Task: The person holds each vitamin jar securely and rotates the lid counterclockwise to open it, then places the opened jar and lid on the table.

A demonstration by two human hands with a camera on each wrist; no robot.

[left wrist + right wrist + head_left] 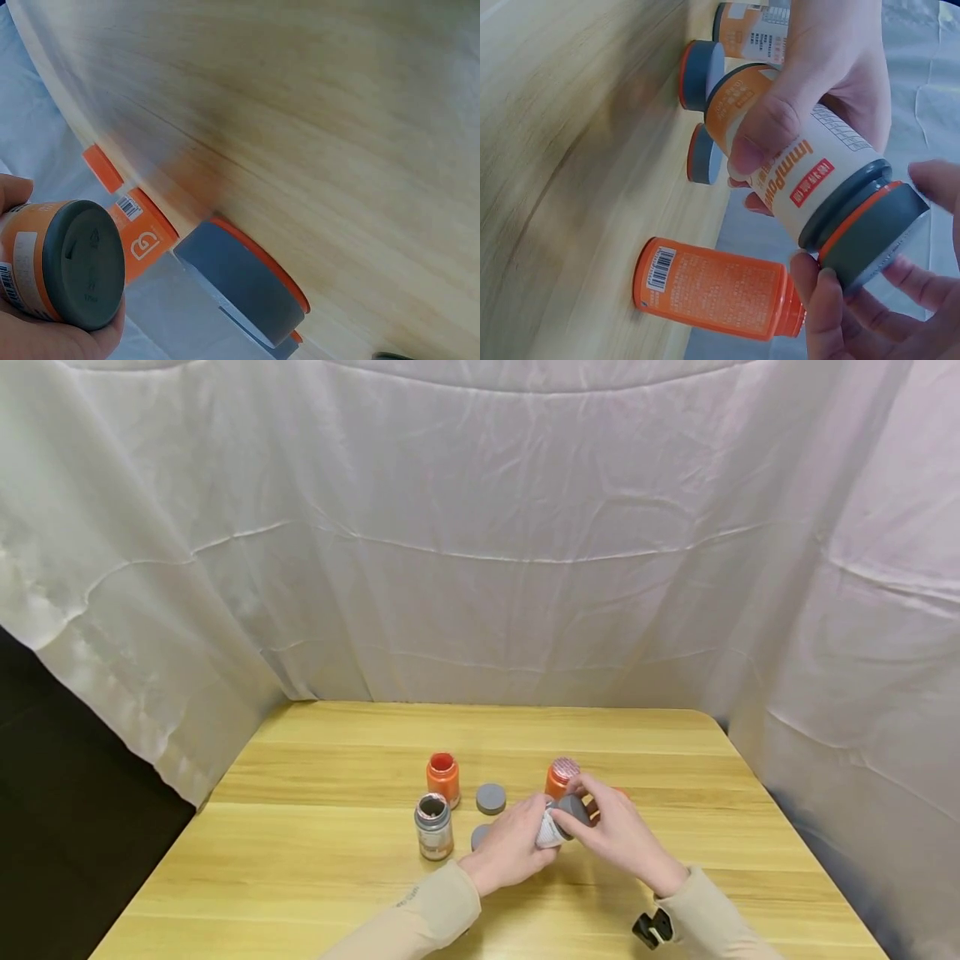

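My left hand (513, 839) grips a white-and-orange supplement bottle (795, 165) round its body, tilted above the table. On its neck sits a grey screw cap (874, 236) with an orange lower rim. The fingers and thumb of my right hand (618, 827) are curled round that cap. The left wrist view shows the bottle's dark grey base (84, 262). Just behind the hands, an orange bottle (561, 775) stands without a cap, its mouth covered by a pale seal. An orange cap (103, 169) lies beyond it, mostly hidden by my right hand in the head view.
An uncapped orange bottle (443, 781) and an uncapped grey-necked bottle (433, 831) stand to the left. Between them and the hands lie a grey cap (491, 798) and a second grey cap (480, 837), partly behind my left hand. Grey curtains (480, 610) surround the wooden table (315, 827).
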